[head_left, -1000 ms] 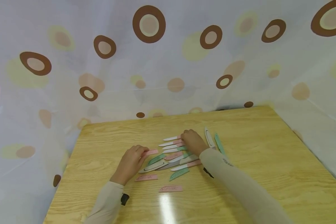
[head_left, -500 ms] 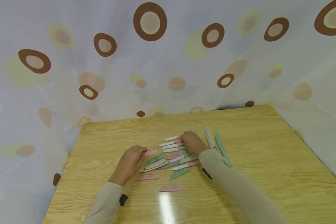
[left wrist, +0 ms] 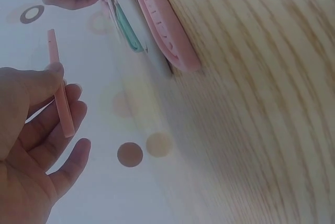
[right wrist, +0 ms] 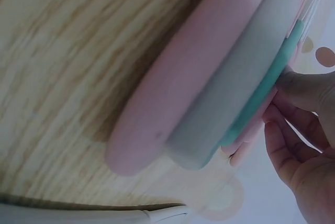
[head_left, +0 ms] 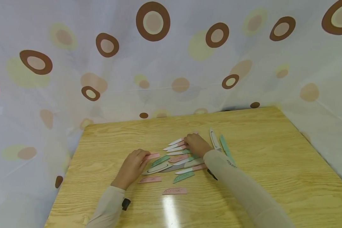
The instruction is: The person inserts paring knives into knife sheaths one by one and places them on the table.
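My left hand (head_left: 132,166) pinches a pink knife sheath (left wrist: 62,96) between thumb and fingers, just left of the knives. At the far end of a row of white-bladed knives, my right hand (head_left: 198,145) grips a pink-handled knife (head_left: 175,142). Its handle end pokes out beyond the fingers, and the rest of the handle is mostly covered. Below it lie more knives, among them a pink-handled one (head_left: 198,167) and a grey-handled one (head_left: 195,162). In the right wrist view, the thumb and fingers are beside a green handle (right wrist: 261,90), at pink handles partly hidden behind it.
Loose sheaths lie nearer the front: pink (head_left: 174,191), pink (head_left: 149,180) and green (head_left: 183,177). A white sheath (head_left: 157,168) sits by the grey knife's blade. To the right are a white-sheathed knife (head_left: 214,139) and a green piece (head_left: 226,146). A patterned curtain (head_left: 171,63) surrounds the wooden table (head_left: 273,152).
The far pink-handled knife has turned slightly in my right hand, its handle end now showing above the fingers. My left hand stays nearly still with the pink sheath.
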Demonstrator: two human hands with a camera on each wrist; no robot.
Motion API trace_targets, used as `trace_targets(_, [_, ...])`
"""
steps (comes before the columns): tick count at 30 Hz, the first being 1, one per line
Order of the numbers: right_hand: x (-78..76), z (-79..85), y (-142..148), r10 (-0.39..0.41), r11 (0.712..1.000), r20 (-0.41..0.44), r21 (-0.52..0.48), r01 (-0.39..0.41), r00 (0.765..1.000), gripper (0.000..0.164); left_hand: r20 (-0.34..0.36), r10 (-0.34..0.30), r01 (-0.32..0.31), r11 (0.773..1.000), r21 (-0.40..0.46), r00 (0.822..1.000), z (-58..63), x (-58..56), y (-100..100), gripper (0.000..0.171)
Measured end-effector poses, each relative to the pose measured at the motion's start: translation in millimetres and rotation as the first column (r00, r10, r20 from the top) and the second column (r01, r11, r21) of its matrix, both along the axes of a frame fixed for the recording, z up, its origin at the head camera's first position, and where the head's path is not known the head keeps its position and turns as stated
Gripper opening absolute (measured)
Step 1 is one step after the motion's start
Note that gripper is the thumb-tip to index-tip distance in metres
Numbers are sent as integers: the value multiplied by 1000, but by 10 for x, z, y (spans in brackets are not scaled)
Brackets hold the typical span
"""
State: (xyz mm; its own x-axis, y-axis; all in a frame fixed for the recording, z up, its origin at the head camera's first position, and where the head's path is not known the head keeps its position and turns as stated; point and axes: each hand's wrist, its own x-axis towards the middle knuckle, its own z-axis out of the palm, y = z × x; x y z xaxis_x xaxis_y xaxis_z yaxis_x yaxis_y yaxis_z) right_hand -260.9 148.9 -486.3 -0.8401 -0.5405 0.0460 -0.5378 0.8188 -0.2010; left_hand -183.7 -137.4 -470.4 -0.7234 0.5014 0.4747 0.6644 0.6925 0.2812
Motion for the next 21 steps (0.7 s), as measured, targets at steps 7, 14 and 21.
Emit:
trace_targets(7, [25, 43, -7, -4, 1000, 35, -13, 5, 999, 10, 35, 8, -7, 1000, -7, 999, 30, 9, 4, 16])
trace_targets(14, [57, 46, 10, -34, 999, 69, 0, 34, 997, 9, 39, 4, -4, 1000, -8, 999, 23, 4, 21, 16])
trace_targets(21, [99, 118, 28, -14, 1000, -31, 17, 14, 999, 8, 28, 7, -7, 1000, -6, 1000, 24, 12, 31, 17])
